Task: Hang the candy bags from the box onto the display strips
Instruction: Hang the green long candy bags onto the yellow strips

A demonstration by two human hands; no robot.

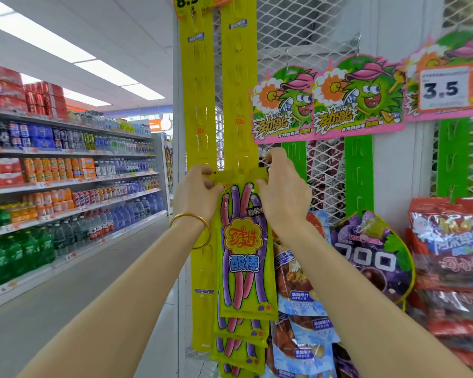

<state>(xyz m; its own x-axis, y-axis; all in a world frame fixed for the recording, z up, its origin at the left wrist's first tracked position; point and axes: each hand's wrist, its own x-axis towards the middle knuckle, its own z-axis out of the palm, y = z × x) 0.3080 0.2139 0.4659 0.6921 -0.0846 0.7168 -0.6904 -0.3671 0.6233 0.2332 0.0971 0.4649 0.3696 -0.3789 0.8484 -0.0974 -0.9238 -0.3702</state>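
Long drink shelves line a grey aisle floor under bright ceiling light panels; white mesh wall right.

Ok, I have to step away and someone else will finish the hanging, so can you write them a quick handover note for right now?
Left hand: pinches the top left corner of the candy bag.
Right hand: pinches the bag's top right corner.
The bag is held against the right yellow strip, at about mid height; whether its hole is on a hook yet cannot be seen.
Done: at least three bags of the same kind hang lower on that strip.
Left: seat this bag, then fill the empty hooks above it and the left yellow strip, which shows no bags. The box is out of view.
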